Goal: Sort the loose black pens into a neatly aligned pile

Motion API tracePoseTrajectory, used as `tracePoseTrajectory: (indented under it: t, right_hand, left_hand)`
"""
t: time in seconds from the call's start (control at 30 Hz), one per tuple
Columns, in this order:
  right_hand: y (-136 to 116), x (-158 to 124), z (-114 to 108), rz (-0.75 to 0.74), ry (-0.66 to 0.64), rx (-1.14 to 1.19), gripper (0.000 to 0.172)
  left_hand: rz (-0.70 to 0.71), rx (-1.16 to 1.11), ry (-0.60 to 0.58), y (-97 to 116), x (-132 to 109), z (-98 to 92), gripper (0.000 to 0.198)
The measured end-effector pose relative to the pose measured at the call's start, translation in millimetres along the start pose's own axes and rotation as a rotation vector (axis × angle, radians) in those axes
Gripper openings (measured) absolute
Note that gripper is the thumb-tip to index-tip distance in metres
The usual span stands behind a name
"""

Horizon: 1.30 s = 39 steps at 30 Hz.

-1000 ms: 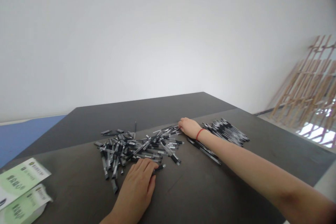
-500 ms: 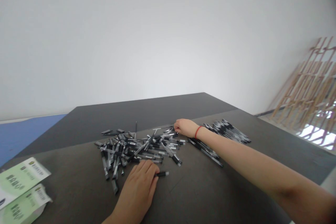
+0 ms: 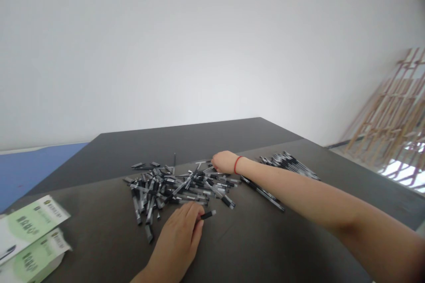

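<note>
A loose pile of black-and-clear pens and pen parts (image 3: 186,188) is spread over the dark table. My left hand (image 3: 181,232) is just in front of it, fingers curled round a pen whose black end with a pale tip (image 3: 208,215) sticks out to the right; its rest is hidden in the palm. At the pile's far right side, my right hand (image 3: 224,162), with a red cord on the wrist, has its fingers bent together among the pens. Whatever lies between those fingertips is hidden. Under the right forearm lie a few long pens (image 3: 265,194) side by side.
A row of aligned pens (image 3: 294,163) lies beyond my right forearm. Two green-and-white boxes (image 3: 36,234) are at the table's left front. Behind the table (image 3: 186,141) is a white wall; wooden racks (image 3: 398,106) lean at the right, and a blue surface (image 3: 43,159) shows at left.
My right hand has moved a little left, further over the pile's far side. The left hand stays in front of the pile, the pen end in it tilted slightly upward. The view has shifted slightly.
</note>
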State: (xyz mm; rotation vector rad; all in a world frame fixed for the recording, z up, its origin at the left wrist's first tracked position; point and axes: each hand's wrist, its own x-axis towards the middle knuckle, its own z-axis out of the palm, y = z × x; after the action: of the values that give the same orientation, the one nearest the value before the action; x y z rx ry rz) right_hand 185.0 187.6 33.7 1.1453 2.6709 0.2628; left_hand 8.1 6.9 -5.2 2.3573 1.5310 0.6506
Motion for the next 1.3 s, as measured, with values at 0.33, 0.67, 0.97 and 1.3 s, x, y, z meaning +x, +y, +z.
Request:
tracePoseTrajectory:
  t: [0.33, 0.67, 0.97, 1.3]
  right_hand:
    - [9, -81, -15, 0.133, 0.119, -0.022, 0.017]
    - [-18, -148, 1, -0.042, 0.290, 0.276, 0.009]
    - [-23, -145, 5, -0.092, 0.297, 0.227, 0.007]
    - [-24, -143, 8, -0.104, 0.267, 0.208, 0.007]
  left_hand:
    - [-0.037, -0.046, -0.045, 2, 1, -5.8, 0.016]
    - [-0.028, -0.040, -0.038, 3, 2, -8.9, 0.016]
    - [-0.032, -0.050, -0.073, 2, 0, -10.6, 0.015]
    - [-0.017, -0.012, -0.056, 5, 0, -10.6, 0.016]
